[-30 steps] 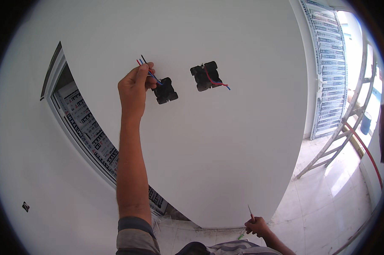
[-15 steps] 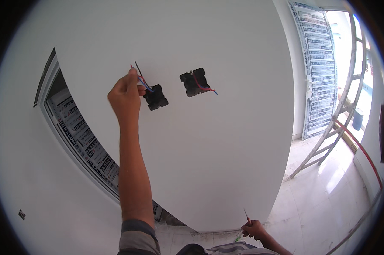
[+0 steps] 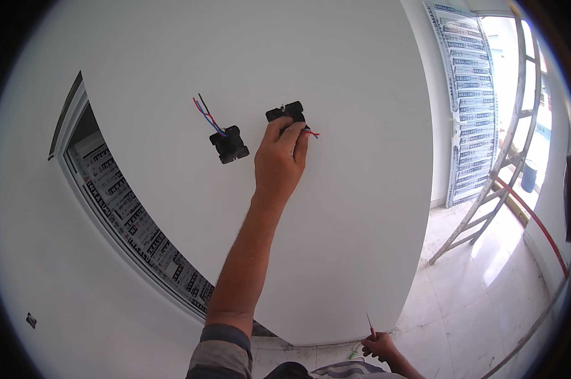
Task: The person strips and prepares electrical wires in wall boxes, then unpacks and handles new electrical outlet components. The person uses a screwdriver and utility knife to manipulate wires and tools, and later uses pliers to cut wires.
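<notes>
Two black electrical wall boxes are set in the white wall. From the left wall box (image 3: 230, 145) stick out red, blue and black wires (image 3: 204, 110), pointing up and left, free of any hand. At the right wall box (image 3: 286, 112), my left hand (image 3: 280, 155) covers the lower part and pinches the red and blue wires (image 3: 312, 133), whose ends poke out right of my fingers. Low down at the right, my right hand (image 3: 380, 346) is closed round a screwdriver (image 3: 372, 328) with a red handle, its thin shaft pointing up. A small green thing hangs by this hand, too small to name.
A worn ladder (image 3: 487, 196) leans by the bright doorway at the right. Beside it stands a door (image 3: 471, 107) covered in printed film. A blue bucket (image 3: 529, 177) sits beyond the ladder. A film-covered window (image 3: 134, 215) lies at the left.
My left hand has let go of the left box's wires and moved right to the wires of the right box. My right hand stays low with the screwdriver.
</notes>
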A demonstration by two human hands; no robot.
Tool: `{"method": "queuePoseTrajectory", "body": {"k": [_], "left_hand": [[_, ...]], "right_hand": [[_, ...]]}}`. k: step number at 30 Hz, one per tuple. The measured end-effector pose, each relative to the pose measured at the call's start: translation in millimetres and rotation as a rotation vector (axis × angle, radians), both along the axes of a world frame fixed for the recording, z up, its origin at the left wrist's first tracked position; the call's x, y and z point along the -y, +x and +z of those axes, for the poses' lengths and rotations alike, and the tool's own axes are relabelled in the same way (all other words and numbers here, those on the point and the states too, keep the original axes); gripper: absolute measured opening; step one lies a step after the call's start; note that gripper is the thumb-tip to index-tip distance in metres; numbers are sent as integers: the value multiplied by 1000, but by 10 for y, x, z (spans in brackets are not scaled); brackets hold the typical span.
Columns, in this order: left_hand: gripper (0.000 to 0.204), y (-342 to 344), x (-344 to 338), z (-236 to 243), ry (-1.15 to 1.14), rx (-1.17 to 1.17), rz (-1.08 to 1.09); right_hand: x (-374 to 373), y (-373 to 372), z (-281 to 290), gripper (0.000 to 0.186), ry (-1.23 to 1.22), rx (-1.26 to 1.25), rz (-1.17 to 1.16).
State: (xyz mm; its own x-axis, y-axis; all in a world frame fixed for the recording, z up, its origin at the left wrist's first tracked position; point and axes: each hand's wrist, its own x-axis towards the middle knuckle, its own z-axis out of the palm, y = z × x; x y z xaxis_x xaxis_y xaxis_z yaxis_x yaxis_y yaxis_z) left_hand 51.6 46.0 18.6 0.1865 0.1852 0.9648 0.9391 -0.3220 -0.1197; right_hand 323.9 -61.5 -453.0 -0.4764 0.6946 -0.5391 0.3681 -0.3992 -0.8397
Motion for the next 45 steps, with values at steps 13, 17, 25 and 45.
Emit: {"method": "queuePoseTrajectory", "body": {"k": [13,17,25,45], "left_hand": [[30,-62,250,-79,-247,522,-233],[37,175,470,175,-511,786,-296],[55,93,655,194,-757,1015,-1042],[4,421,109,207,-228,1694,-1501]], "right_hand": [[3,70,-117,29,4,-8,-24],[-24,54,-235,29,12,-42,-23],[20,65,-152,30,2,-59,-10],[-32,-1,-189,31,-8,-24,44]]}}
